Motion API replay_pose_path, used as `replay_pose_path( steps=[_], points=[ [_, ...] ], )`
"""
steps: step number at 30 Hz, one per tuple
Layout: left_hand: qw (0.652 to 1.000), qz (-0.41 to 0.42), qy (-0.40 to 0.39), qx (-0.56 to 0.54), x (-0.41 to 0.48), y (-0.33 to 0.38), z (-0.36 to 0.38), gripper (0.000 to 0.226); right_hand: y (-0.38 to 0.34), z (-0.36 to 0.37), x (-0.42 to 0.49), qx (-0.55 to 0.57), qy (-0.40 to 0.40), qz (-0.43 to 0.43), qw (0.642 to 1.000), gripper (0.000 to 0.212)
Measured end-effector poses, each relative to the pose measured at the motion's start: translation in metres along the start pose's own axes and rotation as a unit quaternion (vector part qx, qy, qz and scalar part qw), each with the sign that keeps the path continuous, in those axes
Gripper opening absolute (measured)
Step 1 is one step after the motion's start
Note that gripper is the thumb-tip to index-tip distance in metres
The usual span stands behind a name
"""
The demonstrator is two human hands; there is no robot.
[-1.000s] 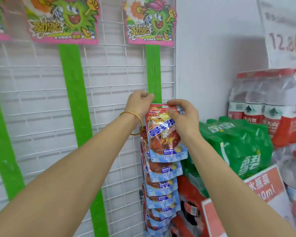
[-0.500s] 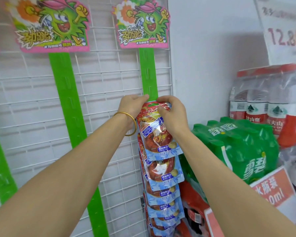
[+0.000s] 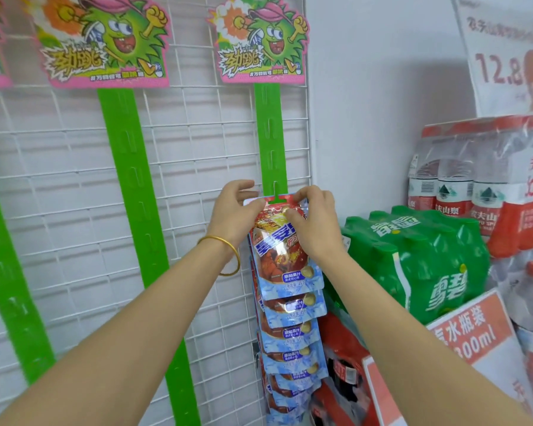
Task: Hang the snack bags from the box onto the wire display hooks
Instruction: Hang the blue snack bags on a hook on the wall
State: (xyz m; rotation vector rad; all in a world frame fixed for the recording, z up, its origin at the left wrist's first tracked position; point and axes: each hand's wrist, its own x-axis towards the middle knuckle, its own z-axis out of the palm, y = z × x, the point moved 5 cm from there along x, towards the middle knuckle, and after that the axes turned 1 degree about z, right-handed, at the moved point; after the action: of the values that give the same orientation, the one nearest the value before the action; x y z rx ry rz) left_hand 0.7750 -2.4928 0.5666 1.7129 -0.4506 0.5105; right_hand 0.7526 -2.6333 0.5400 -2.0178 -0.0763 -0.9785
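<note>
A red and blue snack bag [image 3: 285, 259] hangs at the top of a column of several like bags [image 3: 291, 342] on the right green hanging strip [image 3: 270, 139]. A green tab of the strip pokes through the bag's top edge. My left hand [image 3: 233, 215] pinches the bag's upper left corner, with a gold bangle on its wrist. My right hand [image 3: 313, 222] grips the upper right corner and covers part of the bag's front. The box is out of view.
A white wire grid panel [image 3: 74, 210] backs the strips. A second green strip [image 3: 136, 192] hangs bare to the left. Cartoon header cards [image 3: 260, 44] top the strips. To the right stand green soda packs [image 3: 419, 259], water bottle packs [image 3: 474, 186] and price signs [image 3: 474, 327].
Both hands have stayed on the top bag's upper corners; the strip's green tab now shows through its top edge. My head has tilted, so the scene sits lower in view.
</note>
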Motion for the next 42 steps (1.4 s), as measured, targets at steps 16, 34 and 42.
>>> replay_pose_path(
  steps=[16, 34, 42],
  points=[
    [0.964, -0.262, -0.044, 0.029, -0.314, -0.224, -0.136, 0.032, 0.099, 0.139, -0.334, 0.039, -0.447, 0.270, 0.852, 0.013],
    [0.934, -0.349, -0.060, 0.042, -0.375, -0.278, -0.172, 0.029, 0.193, 0.205, -0.415, -0.323, -0.710, 0.046, 0.624, 0.006],
    [0.936, -0.321, -0.139, 0.037, -0.382, -0.267, -0.152, 0.028, 0.123, 0.170, -0.362, -0.127, -0.724, 0.080, 0.673, 0.007]
  ],
)
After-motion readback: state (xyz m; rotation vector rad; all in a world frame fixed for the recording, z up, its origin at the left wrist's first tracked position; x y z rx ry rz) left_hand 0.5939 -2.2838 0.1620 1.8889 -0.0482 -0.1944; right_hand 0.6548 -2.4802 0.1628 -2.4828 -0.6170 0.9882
